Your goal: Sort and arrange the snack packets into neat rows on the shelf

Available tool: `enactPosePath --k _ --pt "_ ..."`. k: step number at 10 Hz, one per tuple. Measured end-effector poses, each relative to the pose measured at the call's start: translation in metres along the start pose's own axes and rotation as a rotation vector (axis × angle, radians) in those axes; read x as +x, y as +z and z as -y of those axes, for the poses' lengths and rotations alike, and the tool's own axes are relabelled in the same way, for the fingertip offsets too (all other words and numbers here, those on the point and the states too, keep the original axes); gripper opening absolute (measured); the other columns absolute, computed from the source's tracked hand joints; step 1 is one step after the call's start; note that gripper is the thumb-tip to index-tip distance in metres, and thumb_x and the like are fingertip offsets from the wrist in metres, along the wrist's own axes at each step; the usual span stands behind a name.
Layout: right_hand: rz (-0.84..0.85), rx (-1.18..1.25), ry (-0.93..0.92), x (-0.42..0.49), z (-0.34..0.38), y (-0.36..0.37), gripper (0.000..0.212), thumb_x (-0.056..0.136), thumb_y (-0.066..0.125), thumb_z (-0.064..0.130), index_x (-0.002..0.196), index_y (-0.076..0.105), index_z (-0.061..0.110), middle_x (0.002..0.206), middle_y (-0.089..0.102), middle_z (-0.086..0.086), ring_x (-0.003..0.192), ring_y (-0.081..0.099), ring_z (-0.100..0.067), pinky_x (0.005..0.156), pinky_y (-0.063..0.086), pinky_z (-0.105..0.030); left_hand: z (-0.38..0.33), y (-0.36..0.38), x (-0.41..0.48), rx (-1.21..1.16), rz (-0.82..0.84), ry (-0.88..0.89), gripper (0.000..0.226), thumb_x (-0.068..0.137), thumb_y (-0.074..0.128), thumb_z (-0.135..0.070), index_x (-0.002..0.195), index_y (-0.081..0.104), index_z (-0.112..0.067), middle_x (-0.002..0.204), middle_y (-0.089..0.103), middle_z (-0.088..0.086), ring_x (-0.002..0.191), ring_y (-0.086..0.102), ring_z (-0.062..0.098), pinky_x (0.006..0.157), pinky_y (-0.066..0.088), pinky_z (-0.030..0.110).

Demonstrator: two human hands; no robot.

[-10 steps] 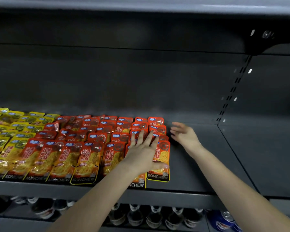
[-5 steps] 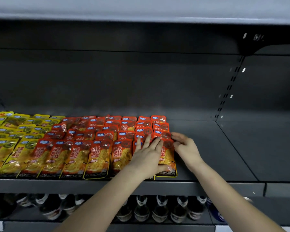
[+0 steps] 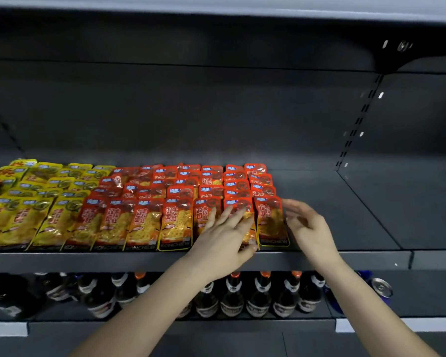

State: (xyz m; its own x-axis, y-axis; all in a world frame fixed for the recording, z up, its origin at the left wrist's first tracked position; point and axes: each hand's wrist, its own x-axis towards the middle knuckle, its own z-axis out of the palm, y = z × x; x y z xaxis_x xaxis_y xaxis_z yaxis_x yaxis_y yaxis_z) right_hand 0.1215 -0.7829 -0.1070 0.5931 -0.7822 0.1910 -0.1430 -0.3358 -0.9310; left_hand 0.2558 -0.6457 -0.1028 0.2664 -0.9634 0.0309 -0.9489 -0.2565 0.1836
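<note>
Shelf [image 3: 345,217]: carrying yellow packets [image 3: 36,202] at left, red packets [image 3: 175,191] beside them, rows mostly lined up. Squaring the end packet [image 3: 269,220] of the front red row: pressing left hand [image 3: 223,240] flat, fingers straight, on neighbouring packets; touching its right edge with right hand [image 3: 308,228], grip unreadable through blur. Next, probably nudging it leftward, flush. Bottles [image 3: 258,300] and can [image 3: 382,288] sitting below, obstructing nothing.

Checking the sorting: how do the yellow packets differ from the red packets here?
The yellow packets fill the left end of the shelf; the red packets sit to their right. The left hand rests on the red packets and the right hand is at their edge; neither touches the yellow packets. Both kinds lie in overlapping rows.
</note>
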Motion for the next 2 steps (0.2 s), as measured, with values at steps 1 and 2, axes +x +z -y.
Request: enactPosePath --k 1,2 --pt "-0.019 0.019 0.021 -0.027 -0.001 -0.007 0.040 0.089 0.044 -0.012 0.107 0.061 0.019 0.105 0.064 0.013 0.091 0.058 0.016 0.078 0.041 -0.001 0.017 -0.002 -0.035 -0.017 0.025 0.010 0.064 0.098 0.031 -0.051 0.152 0.006 -0.029 0.159 -0.007 -0.009 0.145 -0.013 0.010 0.115 -0.015 0.031" --pt "-0.072 0.010 0.060 -0.058 0.000 -0.023 0.036 0.090 0.048 -0.010 0.102 0.064 0.019 0.106 0.066 0.006 0.085 0.059 0.016 0.076 0.041 0.001 0.036 -0.017 -0.074 -0.102 0.041 -0.032 0.068 0.090 0.025 -0.062 0.149 0.000 -0.038 0.155 -0.011 -0.019 0.140 -0.016 0.000 0.110 -0.016 0.022"
